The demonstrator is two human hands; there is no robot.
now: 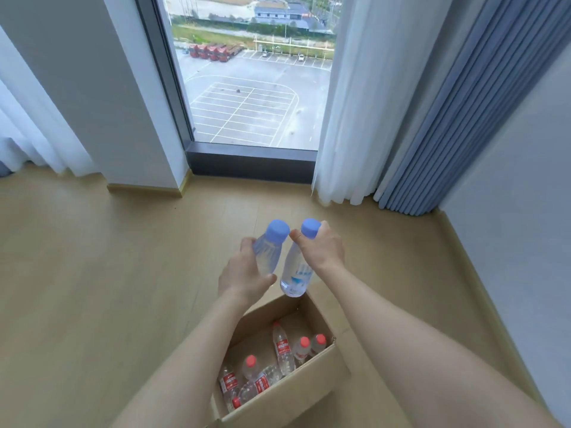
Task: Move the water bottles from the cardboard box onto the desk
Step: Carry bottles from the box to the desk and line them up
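Hands and bottles fill the middle of the view, seen as I look down along two bare forearms. The left hand (244, 273) wraps its fingers and thumb round the body of the left bottle (267, 251), a clear one with a blue cap, tilted so the cap points away from me. The right hand (321, 247) pinches the right bottle (296, 273), also blue-capped, by the neck just under the cap. It hangs nearly upright with its base over the far edge of the cardboard box (278, 396). The two caps are close together but not touching. I judge that each hand carries one so that a single trip moves two, and that the neck hold suits a straight lift out of the box.

The box stands open on the wooden floor (92, 288), below and between the arms. Inside are the red-capped bottles (282, 347), some upright, some on their sides. They overlap, so I cannot count them surely; perhaps seven. None of those is out of the box yet.

No counter shows in this view. Ahead are a tall window (247, 88) and a white curtain (349, 118), so I judge a turn is needed before these two can be set down.
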